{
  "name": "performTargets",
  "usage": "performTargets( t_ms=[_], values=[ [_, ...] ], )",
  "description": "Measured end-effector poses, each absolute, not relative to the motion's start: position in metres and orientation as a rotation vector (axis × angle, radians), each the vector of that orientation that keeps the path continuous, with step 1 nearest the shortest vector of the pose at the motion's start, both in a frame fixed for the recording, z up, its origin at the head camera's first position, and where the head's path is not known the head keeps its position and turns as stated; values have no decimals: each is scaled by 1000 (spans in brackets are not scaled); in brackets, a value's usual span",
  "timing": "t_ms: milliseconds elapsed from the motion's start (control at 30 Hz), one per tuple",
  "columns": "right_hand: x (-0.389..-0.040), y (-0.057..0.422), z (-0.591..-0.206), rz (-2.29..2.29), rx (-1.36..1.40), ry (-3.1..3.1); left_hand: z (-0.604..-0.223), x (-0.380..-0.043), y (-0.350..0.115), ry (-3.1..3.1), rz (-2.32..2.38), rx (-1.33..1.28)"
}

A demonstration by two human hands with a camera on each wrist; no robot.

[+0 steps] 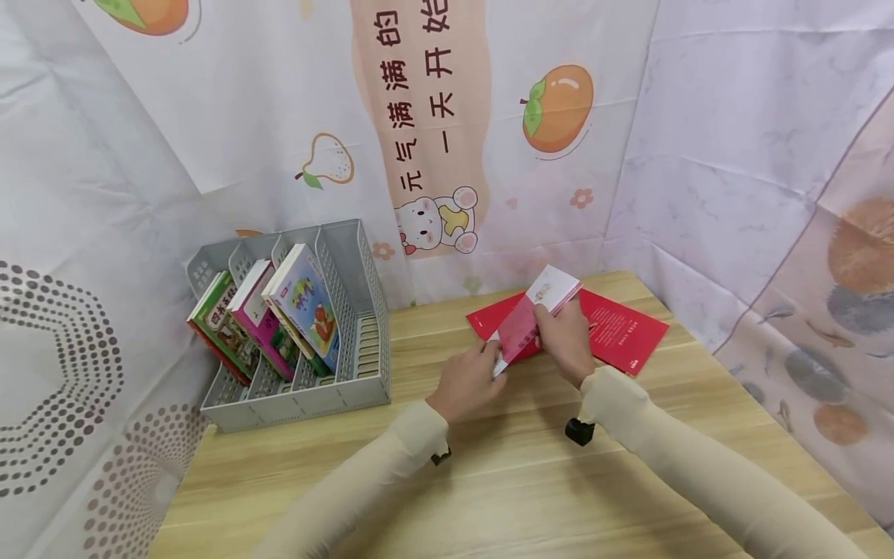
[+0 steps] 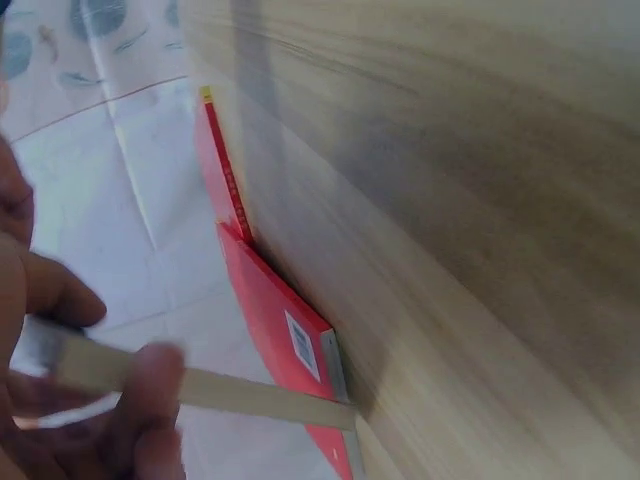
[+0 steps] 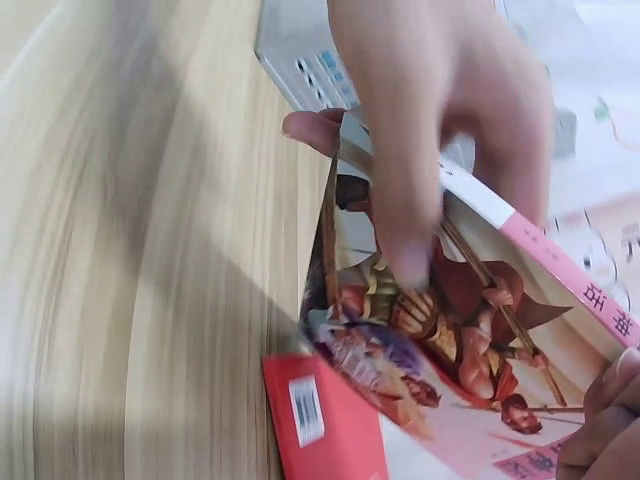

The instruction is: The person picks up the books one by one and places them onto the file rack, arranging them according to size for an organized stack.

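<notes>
A book with a pink and white back (image 1: 517, 330) is held tilted above the table by both hands. In the right wrist view its cover (image 3: 450, 330) shows a painted warrior with a staff. My left hand (image 1: 469, 382) grips the book's lower left end, its fingers blurred in the right wrist view. The right hand (image 1: 566, 338) holds the upper right part, some of its fingers hidden behind the book. In the left wrist view, the book's pale edge (image 2: 250, 396) stands out from the fingers. Beneath the book lie two red books (image 1: 621, 330), partly covered.
On the left of the wooden table (image 1: 489, 481) stands a grey divided file rack (image 1: 300, 411). Several upright books, including a blue-covered one (image 1: 307, 307), lean in its slots. The rack's rightmost slot holds no book. A printed curtain (image 1: 279, 101) hangs behind and along both sides.
</notes>
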State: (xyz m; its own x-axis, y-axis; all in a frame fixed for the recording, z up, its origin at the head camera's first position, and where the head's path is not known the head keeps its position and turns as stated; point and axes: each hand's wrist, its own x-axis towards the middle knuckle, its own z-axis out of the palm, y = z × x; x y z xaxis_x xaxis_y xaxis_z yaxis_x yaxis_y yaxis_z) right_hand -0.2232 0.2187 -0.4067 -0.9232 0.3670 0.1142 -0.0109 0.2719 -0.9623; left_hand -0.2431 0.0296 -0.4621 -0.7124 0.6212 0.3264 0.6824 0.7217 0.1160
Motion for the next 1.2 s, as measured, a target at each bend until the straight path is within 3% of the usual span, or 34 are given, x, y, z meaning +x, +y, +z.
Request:
performTargets(
  t_ms=[233,600,800,1200],
  values=[
    [-222,197,-403,1562,-186,-2361,-476,-243,24,-2597,-171,-896],
    [-222,194,-402,1677,217,-2546,-488,-247,-10,-2391,-824,-838],
    [-225,195,-417,1655,256,-2684,-486,-250,-25,-2266,-744,-687],
    [-233,213,-449,1596,306,-2788,-476,-257,-44,-2270,-810,-653]
  ],
)
